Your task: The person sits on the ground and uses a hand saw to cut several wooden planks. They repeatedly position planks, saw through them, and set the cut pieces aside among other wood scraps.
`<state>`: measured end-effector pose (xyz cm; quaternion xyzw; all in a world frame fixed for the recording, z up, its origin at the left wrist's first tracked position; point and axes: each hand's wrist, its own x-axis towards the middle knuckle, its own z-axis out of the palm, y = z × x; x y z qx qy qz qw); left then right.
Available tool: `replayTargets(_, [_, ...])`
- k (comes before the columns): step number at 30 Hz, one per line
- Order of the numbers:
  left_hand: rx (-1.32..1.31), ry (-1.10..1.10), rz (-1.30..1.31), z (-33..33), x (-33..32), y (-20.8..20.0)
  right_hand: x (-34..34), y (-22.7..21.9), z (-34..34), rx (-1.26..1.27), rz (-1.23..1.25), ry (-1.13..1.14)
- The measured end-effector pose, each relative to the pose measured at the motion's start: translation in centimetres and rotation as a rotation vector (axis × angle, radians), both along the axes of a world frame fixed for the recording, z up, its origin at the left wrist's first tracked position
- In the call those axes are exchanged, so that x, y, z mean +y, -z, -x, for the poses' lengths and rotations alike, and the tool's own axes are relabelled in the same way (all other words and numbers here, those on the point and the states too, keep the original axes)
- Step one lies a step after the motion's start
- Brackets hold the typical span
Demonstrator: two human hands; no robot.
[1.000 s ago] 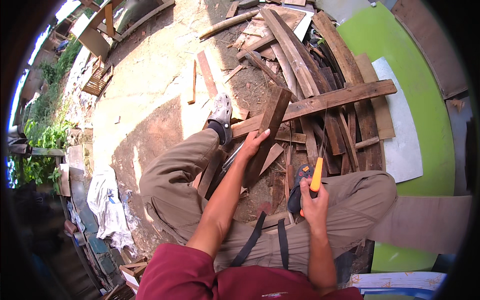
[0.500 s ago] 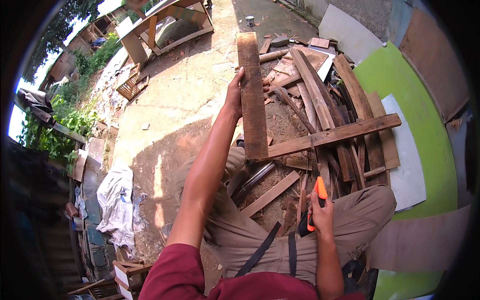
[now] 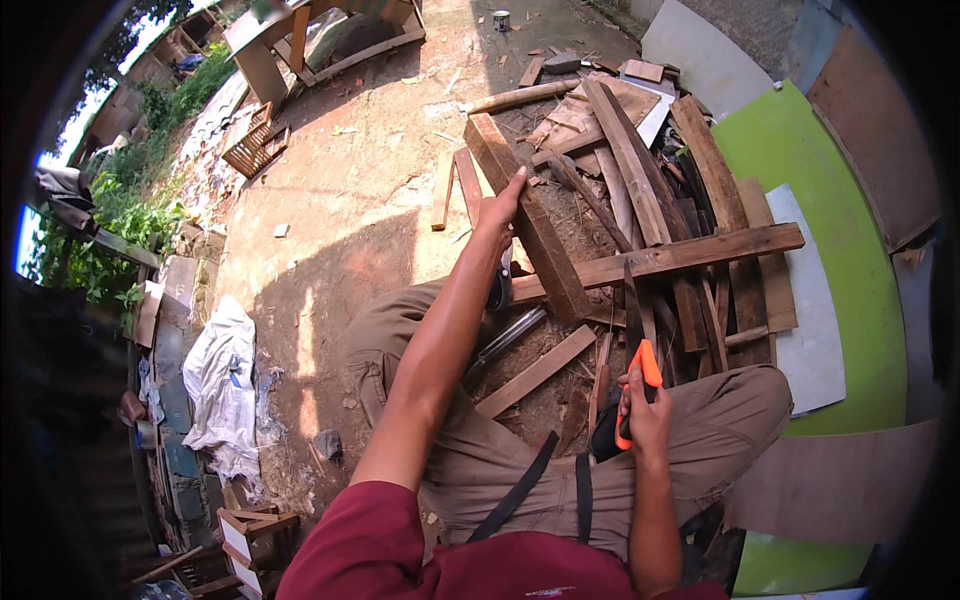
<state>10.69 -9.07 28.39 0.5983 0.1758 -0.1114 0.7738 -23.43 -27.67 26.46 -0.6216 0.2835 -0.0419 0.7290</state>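
My left hand grips a thick brown wooden block from its left side, fingers hidden behind it. The block tilts, its lower end in front of the left end of a long wooden beam. That beam lies crosswise over the scrap wood. In my right hand is a handsaw with an orange and black handle. Its dark blade points away from me and reaches up to the beam; whether it touches the wood I cannot tell.
A pile of planks and sticks spreads ahead and to the right. Green and white boards lie along the right. A white sack is at the left, a wooden crate farther off. A small can stands at the far end.
My left hand has moved slightly right and down, turning the block from upright to slanted. Two short wood pieces now show behind it. The saw stays in my right hand, nearly in place.
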Motion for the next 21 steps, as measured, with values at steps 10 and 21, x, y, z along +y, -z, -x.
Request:
replayTargets(10, [-0.101, -0.051, -0.19, -0.4, 1.1, 3.7, -0.1, 0.4, 0.0, 0.014, -0.019, -0.049])
replayTargets(21, [0.054, 0.54, -0.269, 3.4, 2.9, 7.6, -0.2, -0.9, -0.2, 0.025, -0.027, -0.024])
